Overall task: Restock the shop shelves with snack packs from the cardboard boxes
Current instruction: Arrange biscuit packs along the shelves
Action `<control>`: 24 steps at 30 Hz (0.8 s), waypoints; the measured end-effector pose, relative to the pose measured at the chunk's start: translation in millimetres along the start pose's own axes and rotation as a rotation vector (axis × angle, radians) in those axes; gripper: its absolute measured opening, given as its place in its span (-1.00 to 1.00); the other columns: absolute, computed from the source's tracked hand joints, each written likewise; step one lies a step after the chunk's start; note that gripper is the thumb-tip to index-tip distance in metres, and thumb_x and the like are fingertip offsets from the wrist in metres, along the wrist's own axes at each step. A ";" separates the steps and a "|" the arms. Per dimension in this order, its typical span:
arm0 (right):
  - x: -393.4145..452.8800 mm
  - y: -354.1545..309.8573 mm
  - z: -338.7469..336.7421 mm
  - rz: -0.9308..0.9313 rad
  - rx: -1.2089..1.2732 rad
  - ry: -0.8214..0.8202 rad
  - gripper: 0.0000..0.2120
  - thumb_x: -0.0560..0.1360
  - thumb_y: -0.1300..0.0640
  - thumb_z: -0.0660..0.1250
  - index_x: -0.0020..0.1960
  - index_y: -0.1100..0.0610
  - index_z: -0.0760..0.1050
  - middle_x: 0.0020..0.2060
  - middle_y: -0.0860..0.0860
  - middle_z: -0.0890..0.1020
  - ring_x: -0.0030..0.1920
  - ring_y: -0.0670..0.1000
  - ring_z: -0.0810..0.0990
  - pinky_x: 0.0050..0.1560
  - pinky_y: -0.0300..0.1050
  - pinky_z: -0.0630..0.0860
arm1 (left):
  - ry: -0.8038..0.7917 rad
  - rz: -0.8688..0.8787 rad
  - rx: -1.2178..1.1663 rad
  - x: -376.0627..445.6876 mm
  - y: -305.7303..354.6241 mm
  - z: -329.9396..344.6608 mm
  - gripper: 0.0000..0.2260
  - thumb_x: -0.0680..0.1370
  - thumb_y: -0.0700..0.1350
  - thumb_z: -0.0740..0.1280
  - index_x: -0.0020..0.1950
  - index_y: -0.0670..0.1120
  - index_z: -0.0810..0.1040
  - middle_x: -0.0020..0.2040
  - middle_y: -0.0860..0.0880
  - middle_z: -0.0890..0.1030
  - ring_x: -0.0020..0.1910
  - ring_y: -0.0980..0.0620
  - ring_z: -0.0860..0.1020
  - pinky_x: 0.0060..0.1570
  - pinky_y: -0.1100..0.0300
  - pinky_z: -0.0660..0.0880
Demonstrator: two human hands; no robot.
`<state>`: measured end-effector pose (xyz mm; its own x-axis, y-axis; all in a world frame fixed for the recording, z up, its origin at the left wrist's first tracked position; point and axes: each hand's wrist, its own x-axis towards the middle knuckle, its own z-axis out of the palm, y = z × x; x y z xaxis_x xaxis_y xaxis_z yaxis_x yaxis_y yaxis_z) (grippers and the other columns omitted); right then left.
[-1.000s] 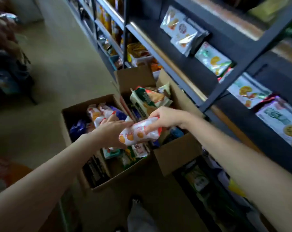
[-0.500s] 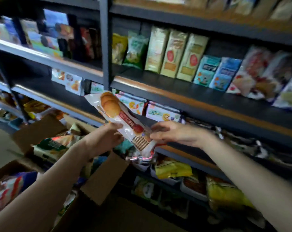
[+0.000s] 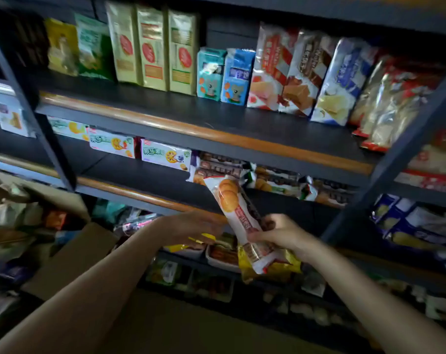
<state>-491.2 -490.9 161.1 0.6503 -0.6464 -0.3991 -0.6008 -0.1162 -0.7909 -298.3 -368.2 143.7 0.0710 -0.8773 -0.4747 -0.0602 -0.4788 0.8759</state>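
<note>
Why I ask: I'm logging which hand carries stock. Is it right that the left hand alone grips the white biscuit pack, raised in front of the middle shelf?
Not quite. In the head view the right hand grips the white biscuit pack; the left hand is beside it, not clearly holding it. The pack is indeed raised in front of the middle shelf.

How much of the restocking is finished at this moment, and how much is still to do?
Done: rows of packs already stand on the upper shelf. In hand: the right hand holds a biscuit pack in its grip, not yet shelved; the left hand is beside it. Left: the cardboard box still contains packs.
</note>
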 end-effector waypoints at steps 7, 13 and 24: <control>-0.8 59.8 -27.0 0.080 0.278 0.180 -0.55 0.30 -0.01 0.53 0.08 0.21 0.57 -0.08 0.07 0.68 -0.09 0.01 0.66 -0.09 -0.15 0.56 | -0.034 -0.039 -0.077 55.6 19.2 65.9 -0.77 0.51 0.03 0.35 0.14 0.02 0.55 0.12 0.04 0.61 0.14 0.05 0.56 0.22 0.07 0.44; -9.5 72.2 -30.2 0.037 0.185 0.162 -0.60 0.36 0.05 0.49 0.13 0.16 0.52 0.02 0.02 0.63 0.06 0.03 0.61 0.11 -0.07 0.54 | -0.007 0.003 -0.217 88.9 15.8 106.4 -0.89 0.52 -0.08 0.35 -0.09 -0.08 0.47 -0.15 -0.03 0.59 -0.12 0.05 0.58 -0.02 0.17 0.52; -48.0 114.7 -123.0 -0.115 0.114 0.287 -0.14 0.39 0.10 0.47 0.50 -0.15 0.02 0.38 -0.09 0.28 0.26 0.07 0.48 0.17 0.00 0.51 | -0.523 -0.138 -0.017 126.4 53.2 156.4 -0.45 0.28 -0.14 0.46 0.23 0.11 0.43 0.07 0.01 0.62 0.01 -0.01 0.59 0.03 0.10 0.51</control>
<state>-648.5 -566.0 146.6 0.5435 -0.8219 -0.1703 -0.4647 -0.1258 -0.8765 -448.3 -509.9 116.7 -0.4281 -0.7080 -0.5617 -0.0692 -0.5940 0.8015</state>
